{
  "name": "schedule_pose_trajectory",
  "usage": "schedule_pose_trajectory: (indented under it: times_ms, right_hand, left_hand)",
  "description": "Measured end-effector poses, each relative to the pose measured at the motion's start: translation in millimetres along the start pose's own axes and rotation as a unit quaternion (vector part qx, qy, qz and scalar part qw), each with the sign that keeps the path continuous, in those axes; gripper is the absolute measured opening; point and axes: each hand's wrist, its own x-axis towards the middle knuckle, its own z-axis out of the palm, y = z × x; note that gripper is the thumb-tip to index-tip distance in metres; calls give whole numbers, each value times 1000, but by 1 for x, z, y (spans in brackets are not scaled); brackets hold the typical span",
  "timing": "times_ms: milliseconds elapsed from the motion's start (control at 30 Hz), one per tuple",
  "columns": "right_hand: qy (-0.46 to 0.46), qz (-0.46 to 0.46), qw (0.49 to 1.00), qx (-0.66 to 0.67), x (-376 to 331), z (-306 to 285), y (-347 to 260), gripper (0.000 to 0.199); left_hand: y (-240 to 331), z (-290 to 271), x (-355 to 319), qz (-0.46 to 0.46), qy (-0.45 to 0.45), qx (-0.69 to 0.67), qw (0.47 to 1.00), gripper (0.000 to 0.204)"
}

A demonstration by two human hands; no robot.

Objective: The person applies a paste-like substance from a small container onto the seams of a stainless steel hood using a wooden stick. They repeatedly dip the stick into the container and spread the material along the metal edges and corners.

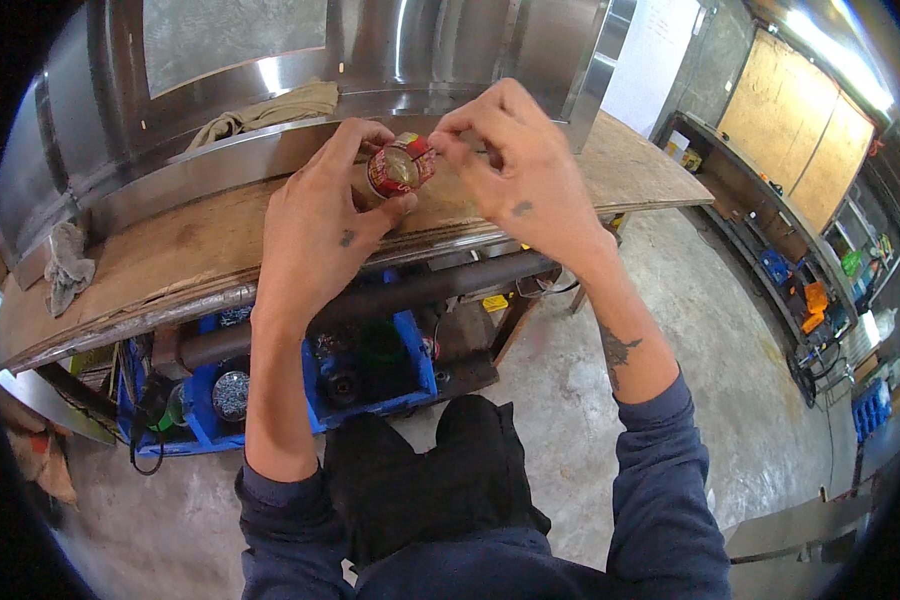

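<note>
Above the wooden workbench, my left hand (320,210) grips a small round package (400,168) between thumb and fingers. Its sides are red with a yellow patch and fine print, and its middle is pale and shiny; its exact kind cannot be made out. At the package's right edge, my right hand (520,165) is raised with thumb and index finger pinched together. These fingertips are close to the red rim, and whatever they hold is too small to tell. Slight blur covers the right fingers.
The plywood workbench (150,245) runs below a steel panel (400,50). A tan cloth (265,112) and a grey rag (67,268) lie along it. Blue bins (410,350) with metal parts stand underneath. At right are concrete floor (660,330) and a long shelf (750,215).
</note>
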Motion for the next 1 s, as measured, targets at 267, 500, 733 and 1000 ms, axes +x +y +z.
schedule_pose_trajectory:
  times_ms: [267, 500, 733, 1000]
  right_hand:
    - [144, 159, 972, 99, -9, -62, 76, 21]
    - [149, 301, 939, 68, -49, -62, 130, 25]
    - [78, 299, 951, 11, -53, -59, 132, 31]
    - [56, 307, 950, -9, -53, -62, 134, 31]
  left_hand:
    - [5, 2, 1, -23, 3, -10, 1000, 57]
    - [11, -2, 2, -58, -16, -4, 998, 55]
    - [1, 2, -1, -9, 17, 4, 1000, 51]
    - [-1, 5, 1, 10, 19, 21, 1000, 50]
